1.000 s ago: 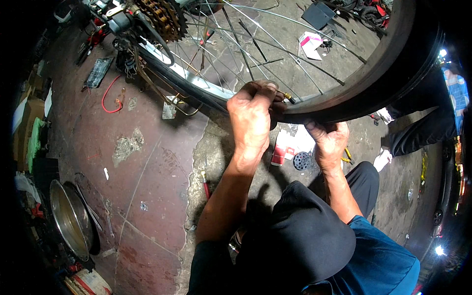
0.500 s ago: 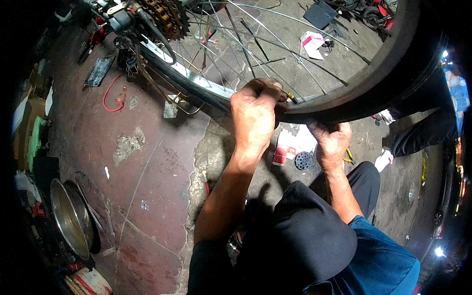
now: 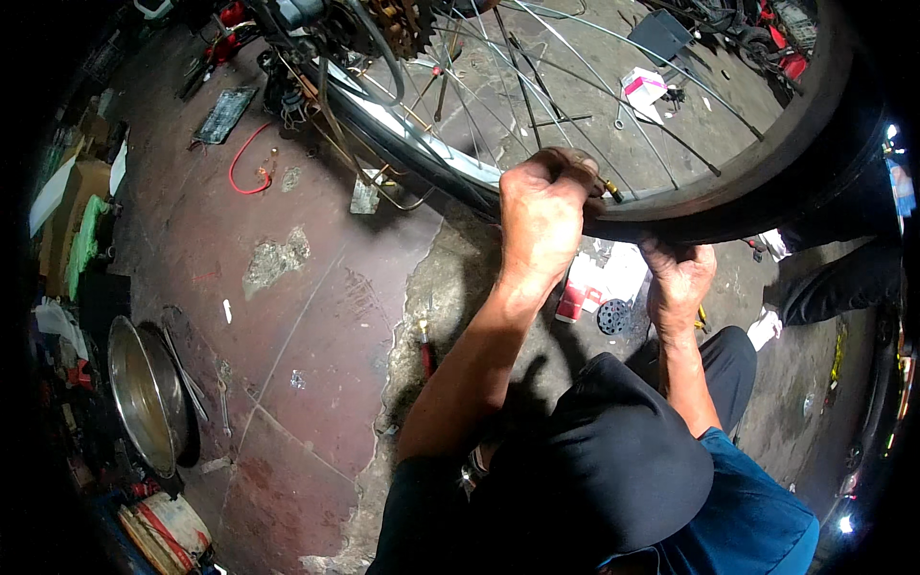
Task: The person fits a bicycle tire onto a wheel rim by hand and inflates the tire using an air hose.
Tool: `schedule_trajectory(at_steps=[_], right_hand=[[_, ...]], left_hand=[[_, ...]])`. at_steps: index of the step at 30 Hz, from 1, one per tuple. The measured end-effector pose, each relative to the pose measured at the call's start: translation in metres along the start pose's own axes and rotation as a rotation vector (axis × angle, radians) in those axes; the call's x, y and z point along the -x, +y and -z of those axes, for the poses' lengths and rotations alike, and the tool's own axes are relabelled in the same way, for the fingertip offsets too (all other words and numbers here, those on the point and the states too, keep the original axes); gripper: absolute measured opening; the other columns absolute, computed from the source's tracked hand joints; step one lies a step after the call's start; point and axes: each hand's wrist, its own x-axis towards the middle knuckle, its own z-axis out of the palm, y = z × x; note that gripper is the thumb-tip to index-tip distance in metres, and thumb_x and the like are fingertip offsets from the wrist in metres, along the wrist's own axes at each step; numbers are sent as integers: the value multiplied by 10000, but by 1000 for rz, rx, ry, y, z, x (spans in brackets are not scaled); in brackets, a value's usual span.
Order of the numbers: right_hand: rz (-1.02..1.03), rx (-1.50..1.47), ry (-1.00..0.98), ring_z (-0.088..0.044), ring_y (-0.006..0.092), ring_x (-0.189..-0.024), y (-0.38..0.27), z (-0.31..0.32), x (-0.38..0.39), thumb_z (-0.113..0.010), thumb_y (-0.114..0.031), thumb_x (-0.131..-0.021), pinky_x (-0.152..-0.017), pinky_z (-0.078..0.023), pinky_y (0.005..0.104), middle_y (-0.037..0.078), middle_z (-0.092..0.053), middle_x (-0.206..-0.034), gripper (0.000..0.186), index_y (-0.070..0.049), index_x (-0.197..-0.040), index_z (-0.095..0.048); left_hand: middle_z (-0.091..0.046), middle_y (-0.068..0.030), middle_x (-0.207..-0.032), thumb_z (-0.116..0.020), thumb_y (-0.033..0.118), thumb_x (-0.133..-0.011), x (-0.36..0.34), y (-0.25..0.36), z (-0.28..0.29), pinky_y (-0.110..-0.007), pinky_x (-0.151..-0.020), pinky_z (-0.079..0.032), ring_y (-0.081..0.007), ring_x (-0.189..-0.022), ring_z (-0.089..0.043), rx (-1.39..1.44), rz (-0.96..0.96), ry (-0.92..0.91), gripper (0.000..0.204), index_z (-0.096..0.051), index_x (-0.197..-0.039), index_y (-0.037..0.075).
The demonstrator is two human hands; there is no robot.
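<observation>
A spoked bicycle wheel fills the upper part of the head view, its black tyre [image 3: 757, 218] curving below the grey rim [image 3: 690, 197]. My left hand [image 3: 544, 211] is closed over the rim, fingers curled inward among the spokes. Just right of those fingers a small valve [image 3: 610, 190] with a brassy tip sticks out of the rim. Under the tyre, my right hand [image 3: 682, 280] has its thumb and bent fingers pressed against the outer side. Rusty sprockets [image 3: 407, 27] sit at the hub. How far the tyre is seated on the rim cannot be made out.
Below the wheel lie a red and white box [image 3: 572, 299] and a black perforated disc [image 3: 613, 316]. A metal basin [image 3: 144, 398] and a spanner [image 3: 224, 407] lie at the left. Another person's dark-trousered leg [image 3: 834, 278] is at the right. A black cap [image 3: 613, 450] covers the lower middle.
The whole view has shifted, so wheel, hands and floor objects appear farther right. Both hands keep their places on the wheel.
</observation>
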Motion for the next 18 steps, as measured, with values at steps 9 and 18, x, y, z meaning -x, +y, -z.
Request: schedule_trajectory(at_steps=[9,18], right_hand=[[-7,-39,-4,-572,164,-854,-3,-2,0,-685,-18,-743,-805,-456,293,83,-608,-946,337,30,-1044,-540],[72,-24,-20,-543,148,-926,5,5,-3,-651,-27,-787,-862,-413,282,66,-581,-1022,349,27,-1107,-523]], left_hand=[[-607,-80,-642,-601,46,-758,2,8,1,-277,-528,-442,-144,-561,-572,-102,-24,5,94,-599,-692,-20],[-582,-181,-590,-530,81,-698,-6,-7,2,-339,-558,-438,-203,-562,-568,-247,-202,6,162,-602,-705,-64]])
